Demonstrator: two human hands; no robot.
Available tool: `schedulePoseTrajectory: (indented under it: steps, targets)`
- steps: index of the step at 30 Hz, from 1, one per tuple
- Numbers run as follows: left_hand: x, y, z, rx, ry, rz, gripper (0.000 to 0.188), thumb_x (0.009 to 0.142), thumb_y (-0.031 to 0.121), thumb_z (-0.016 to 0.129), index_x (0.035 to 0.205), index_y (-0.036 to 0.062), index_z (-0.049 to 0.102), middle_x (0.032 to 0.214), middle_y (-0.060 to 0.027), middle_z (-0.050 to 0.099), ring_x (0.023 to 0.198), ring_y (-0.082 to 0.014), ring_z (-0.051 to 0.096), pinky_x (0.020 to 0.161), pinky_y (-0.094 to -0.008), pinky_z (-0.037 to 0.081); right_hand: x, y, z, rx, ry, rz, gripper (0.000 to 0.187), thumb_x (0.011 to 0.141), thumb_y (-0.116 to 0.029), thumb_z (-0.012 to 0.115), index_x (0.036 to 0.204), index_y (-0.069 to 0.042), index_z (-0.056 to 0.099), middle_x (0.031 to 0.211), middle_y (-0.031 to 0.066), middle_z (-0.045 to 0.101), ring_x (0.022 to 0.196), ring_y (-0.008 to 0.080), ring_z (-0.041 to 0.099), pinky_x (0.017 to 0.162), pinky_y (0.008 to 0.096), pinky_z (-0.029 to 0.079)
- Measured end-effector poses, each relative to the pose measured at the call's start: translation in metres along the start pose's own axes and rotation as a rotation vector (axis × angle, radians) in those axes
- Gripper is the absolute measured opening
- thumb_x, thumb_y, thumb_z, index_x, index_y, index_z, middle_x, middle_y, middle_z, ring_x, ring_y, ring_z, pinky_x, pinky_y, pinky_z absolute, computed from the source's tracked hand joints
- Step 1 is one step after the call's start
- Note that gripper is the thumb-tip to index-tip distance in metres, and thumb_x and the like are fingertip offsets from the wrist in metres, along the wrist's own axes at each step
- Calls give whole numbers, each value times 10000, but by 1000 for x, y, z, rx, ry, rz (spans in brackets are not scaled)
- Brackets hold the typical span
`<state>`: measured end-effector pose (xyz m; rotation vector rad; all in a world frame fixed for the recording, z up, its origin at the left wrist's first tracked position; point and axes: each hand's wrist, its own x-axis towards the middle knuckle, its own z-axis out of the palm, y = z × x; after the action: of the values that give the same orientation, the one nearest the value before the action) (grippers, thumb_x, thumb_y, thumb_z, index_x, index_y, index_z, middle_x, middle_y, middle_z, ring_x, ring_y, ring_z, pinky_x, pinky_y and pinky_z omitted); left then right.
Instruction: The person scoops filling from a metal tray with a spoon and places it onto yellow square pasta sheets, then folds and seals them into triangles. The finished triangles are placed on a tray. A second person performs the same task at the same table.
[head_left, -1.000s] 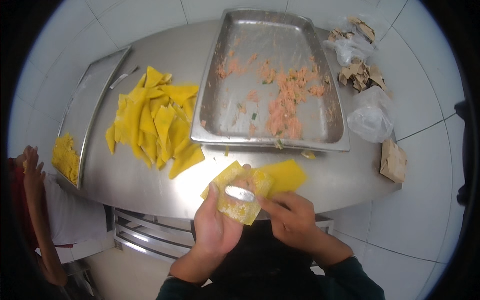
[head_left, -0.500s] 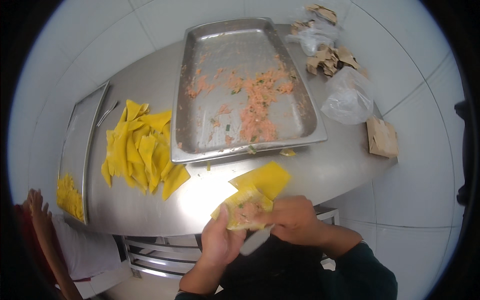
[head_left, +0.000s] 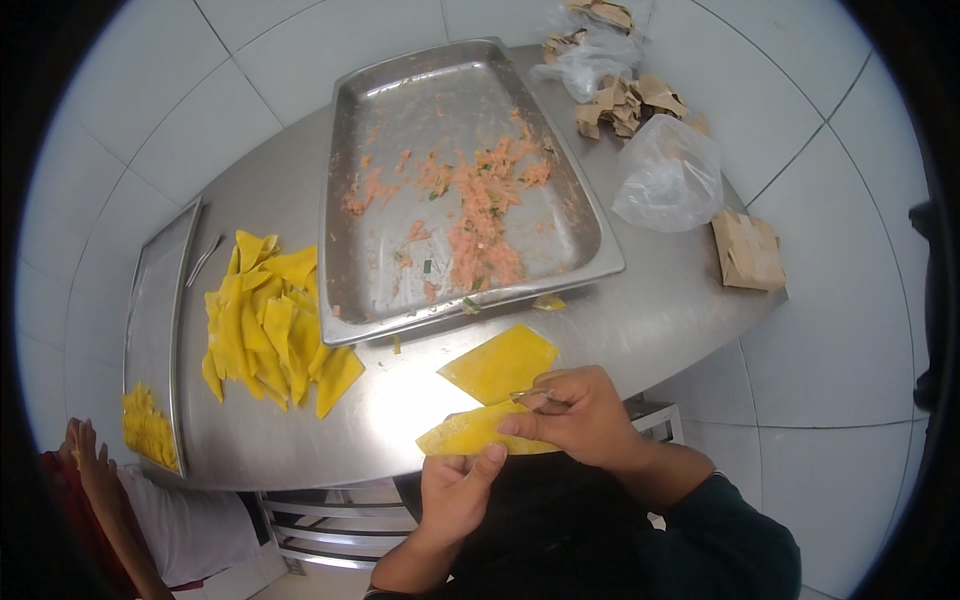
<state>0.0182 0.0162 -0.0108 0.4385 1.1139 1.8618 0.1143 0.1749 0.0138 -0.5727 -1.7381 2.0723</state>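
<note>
A yellow dough wrapper [head_left: 462, 432], folded over, is held close to the table's near edge. My left hand [head_left: 455, 497] grips its lower edge between thumb and fingers; any filling inside is hidden. Closed around a thin metal utensil [head_left: 532, 397], my right hand [head_left: 590, 420] also presses its thumb on the wrapper's right end. The utensil's far end is hidden, so its kind is unclear. Just beyond lies a flat yellow wrapper [head_left: 500, 362] on the steel table [head_left: 640, 345]. A deep metal pan [head_left: 470, 305] holds pinkish, green-flecked filling [head_left: 480, 225].
Loose yellow wrappers [head_left: 265, 325] are heaped left of the pan. Farther left are a fork [head_left: 204, 260] and a shallow tray [head_left: 165, 290] with folded yellow pieces [head_left: 148, 428]. A plastic bag [head_left: 670, 175], torn cardboard [head_left: 630, 105] and a small carton [head_left: 748, 250] stand right. Another person's hands [head_left: 88, 450] show lower left.
The wrapper in my left hand lay spread with filling showing; now it is folded over. My right hand has turned the utensil away from the filling. The whole view has shifted slightly.
</note>
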Motion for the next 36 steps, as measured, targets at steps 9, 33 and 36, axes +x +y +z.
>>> schedulePoseTrajectory:
  steps: [9, 33, 36]
  targets:
    - [-1, 43, -11, 610, -107, 59, 317, 917, 75, 729, 1185, -85, 674, 975, -102, 740, 834, -131, 662, 798, -266, 525, 0, -10, -12, -335, -85, -223, 295, 791, -229, 871, 758, -1, 687, 593, -5, 467, 558, 40, 381, 508, 269, 323]
    - [7, 38, 5, 643, 161, 256, 158, 902, 74, 739, 1008, -42, 755, 783, -61, 729, 692, -82, 624, 643, -222, 489, -11, 15, 18, 214, 16, -134, 204, 894, -82, 764, 1071, 17, 745, 954, 61, 656, 846, 98, 599, 727, 223, 472]
    - [7, 40, 4, 736, 166, 296, 165, 912, 86, 730, 1016, -40, 754, 772, -67, 725, 672, -80, 615, 631, -221, 484, -11, 15, 18, 187, 29, -147, 219, 902, -88, 757, 1086, 28, 738, 945, 59, 656, 841, 90, 598, 717, 220, 472]
